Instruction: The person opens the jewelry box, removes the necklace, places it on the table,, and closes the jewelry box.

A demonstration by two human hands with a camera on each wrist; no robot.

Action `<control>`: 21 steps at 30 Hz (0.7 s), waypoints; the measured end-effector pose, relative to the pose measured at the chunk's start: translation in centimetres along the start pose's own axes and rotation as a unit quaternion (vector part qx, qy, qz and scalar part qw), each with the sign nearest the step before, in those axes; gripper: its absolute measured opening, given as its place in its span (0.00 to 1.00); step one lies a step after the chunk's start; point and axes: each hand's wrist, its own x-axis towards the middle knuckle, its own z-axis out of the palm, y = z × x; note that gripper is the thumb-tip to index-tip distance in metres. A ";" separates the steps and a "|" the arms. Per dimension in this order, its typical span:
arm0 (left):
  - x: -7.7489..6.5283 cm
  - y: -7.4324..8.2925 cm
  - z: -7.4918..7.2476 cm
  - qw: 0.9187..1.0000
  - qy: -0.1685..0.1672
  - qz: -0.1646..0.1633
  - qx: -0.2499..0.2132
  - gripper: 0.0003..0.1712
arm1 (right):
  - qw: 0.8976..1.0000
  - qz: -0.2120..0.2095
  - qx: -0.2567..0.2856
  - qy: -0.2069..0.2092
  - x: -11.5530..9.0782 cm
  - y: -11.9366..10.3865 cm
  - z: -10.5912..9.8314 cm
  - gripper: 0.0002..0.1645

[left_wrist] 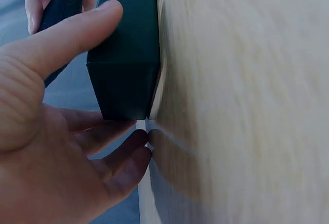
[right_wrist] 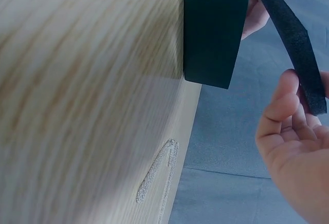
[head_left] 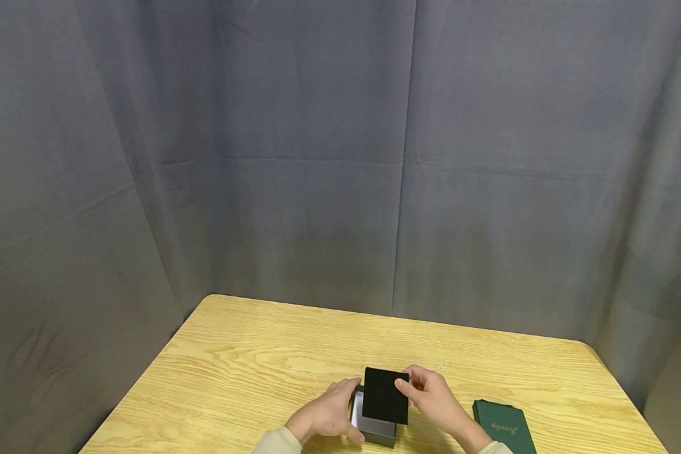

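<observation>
My left hand (head_left: 326, 413) holds a small dark green box (head_left: 379, 437) on the table, thumb on its near side and fingers at the other side. The box has no lid on, and its pale inside shows. Above it, tilted, is a thin black foam insert (head_left: 381, 403), which my right hand (head_left: 436, 402) pinches by one edge between thumb and fingers. In the right wrist view the insert (right_wrist: 295, 41) looks slightly bent and stands apart from the box (right_wrist: 213, 34). A silvery chain (right_wrist: 171, 146) lies on the table beyond my right hand.
A green box lid (head_left: 502, 425) with gold lettering lies on the wooden table (head_left: 261, 353), right of my right hand. Grey curtains (head_left: 318, 189) hang behind the table and at its sides.
</observation>
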 end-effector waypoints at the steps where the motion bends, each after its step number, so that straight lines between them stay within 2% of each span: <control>1: 0.0 0.0 0.0 1.000 -0.001 -0.001 0.005 0.58 | 1.000 0.000 0.001 0.000 0.0 0.0 0.0 0.16; 12: -0.1 0.0 -0.1 1.000 -0.016 -0.009 0.016 0.54 | 1.000 0.005 0.001 -0.002 0.0 -0.1 -0.3 0.15; 21: -0.3 0.0 -0.2 1.000 0.004 0.004 -0.012 0.55 | 1.000 0.004 -0.004 0.007 -0.2 -0.3 -0.4 0.16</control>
